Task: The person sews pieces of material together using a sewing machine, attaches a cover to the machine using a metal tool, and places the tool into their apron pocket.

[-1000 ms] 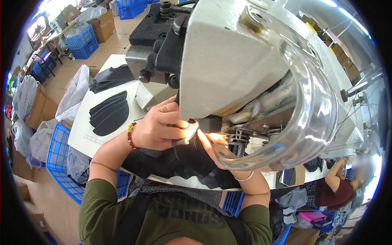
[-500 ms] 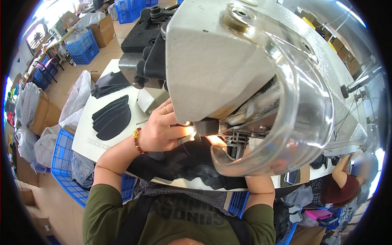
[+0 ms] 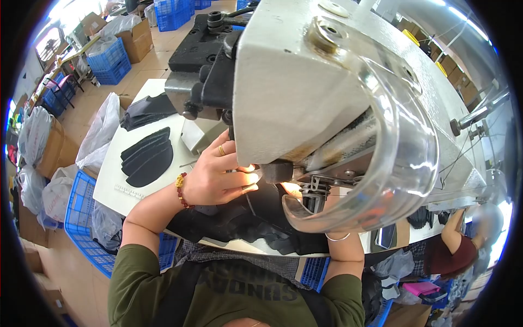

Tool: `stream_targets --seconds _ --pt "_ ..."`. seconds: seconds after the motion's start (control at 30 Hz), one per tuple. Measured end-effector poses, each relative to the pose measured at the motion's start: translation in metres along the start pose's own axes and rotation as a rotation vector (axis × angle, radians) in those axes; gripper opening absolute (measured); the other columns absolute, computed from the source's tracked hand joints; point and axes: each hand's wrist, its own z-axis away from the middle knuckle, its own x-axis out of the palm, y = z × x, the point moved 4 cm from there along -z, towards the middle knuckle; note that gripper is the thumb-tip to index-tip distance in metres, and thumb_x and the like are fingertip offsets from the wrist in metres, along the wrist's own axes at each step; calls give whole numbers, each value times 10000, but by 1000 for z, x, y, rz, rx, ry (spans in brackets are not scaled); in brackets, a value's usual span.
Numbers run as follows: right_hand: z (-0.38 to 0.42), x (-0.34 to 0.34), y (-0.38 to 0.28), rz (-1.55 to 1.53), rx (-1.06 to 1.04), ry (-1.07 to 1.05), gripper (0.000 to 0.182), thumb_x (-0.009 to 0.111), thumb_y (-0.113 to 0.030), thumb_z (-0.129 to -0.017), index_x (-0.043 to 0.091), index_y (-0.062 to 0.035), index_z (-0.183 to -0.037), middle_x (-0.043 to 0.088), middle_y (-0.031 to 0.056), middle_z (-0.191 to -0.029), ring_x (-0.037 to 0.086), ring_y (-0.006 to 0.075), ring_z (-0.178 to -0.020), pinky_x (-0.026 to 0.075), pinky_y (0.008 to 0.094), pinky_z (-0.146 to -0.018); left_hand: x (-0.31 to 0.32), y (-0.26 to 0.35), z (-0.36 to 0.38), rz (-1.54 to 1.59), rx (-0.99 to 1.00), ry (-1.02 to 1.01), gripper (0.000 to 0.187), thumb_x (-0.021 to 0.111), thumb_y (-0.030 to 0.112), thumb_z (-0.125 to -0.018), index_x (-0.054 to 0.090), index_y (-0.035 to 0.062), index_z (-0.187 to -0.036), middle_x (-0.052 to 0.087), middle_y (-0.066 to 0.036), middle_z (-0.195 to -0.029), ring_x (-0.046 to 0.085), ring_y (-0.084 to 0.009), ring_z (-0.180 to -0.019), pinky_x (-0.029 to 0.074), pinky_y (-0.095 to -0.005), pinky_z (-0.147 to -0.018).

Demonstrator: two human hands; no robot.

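Observation:
My left hand (image 3: 217,175) reaches in beside the sewing machine head (image 3: 299,87). Its thumb and fingers are stretched toward the lit work spot, their tips slightly apart, with nothing visibly gripped. Under and beside it, black sheet material (image 3: 239,218) spreads over the white work table (image 3: 109,188). A thin thread or edge line crosses that material near my thumb. Of my right hand (image 3: 333,203), only a part shows through the clear curved guard (image 3: 403,180); its fingers are hidden behind the guard and machine parts.
Stacked black cut pieces (image 3: 147,158) and a ruler (image 3: 129,191) lie at the table's left. A blue crate (image 3: 81,218) with plastic bags stands beside it. At right are a phone (image 3: 385,236) and a co-worker (image 3: 452,250) seated nearby.
My left thumb and fingertips have parted a little near the work spot. The view has shifted slightly, so the machine head appears farther right. A bracelet on my right wrist now shows.

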Motion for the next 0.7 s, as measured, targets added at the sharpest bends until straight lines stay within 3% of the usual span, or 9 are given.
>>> stream_targets --seconds 0.5,0.7 --pt "-9 -1 8 -15 100 3 274 688 -157 -850 671 -31 -1093 694 134 -1042 683 249 -909 552 373 -781 9 8 -1 -130 -49 109 229 797 124 -661 716 88 -873 637 -53 -1003 624 -301 -1062 363 -557 -1065" --pt "2 -7 0 -17 123 -26 279 684 -174 -865 664 -30 -1104 692 126 -1058 680 236 -923 553 367 -788 7 4 -3 -76 -66 108 259 817 141 -635 711 79 -863 639 -60 -1031 614 -270 -935 399 -535 -1031"
